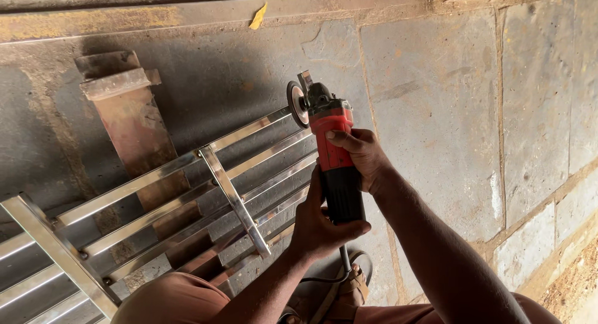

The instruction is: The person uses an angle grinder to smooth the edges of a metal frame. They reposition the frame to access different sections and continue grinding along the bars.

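Note:
I hold a red and black angle grinder with both hands. My right hand wraps the red body near its head. My left hand grips the black rear handle, where the cable leaves downward. The grinder's disc sits at the far end of the top bar of a shiny steel frame made of parallel square tubes with cross bars. The frame lies slanted across the stone floor, its near part beside my knee.
A rusty flat metal piece lies under the frame at the left. Grey stone slabs cover the floor, with a raised edge along the top. A yellow scrap lies near that edge. My sandalled foot rests below the grinder.

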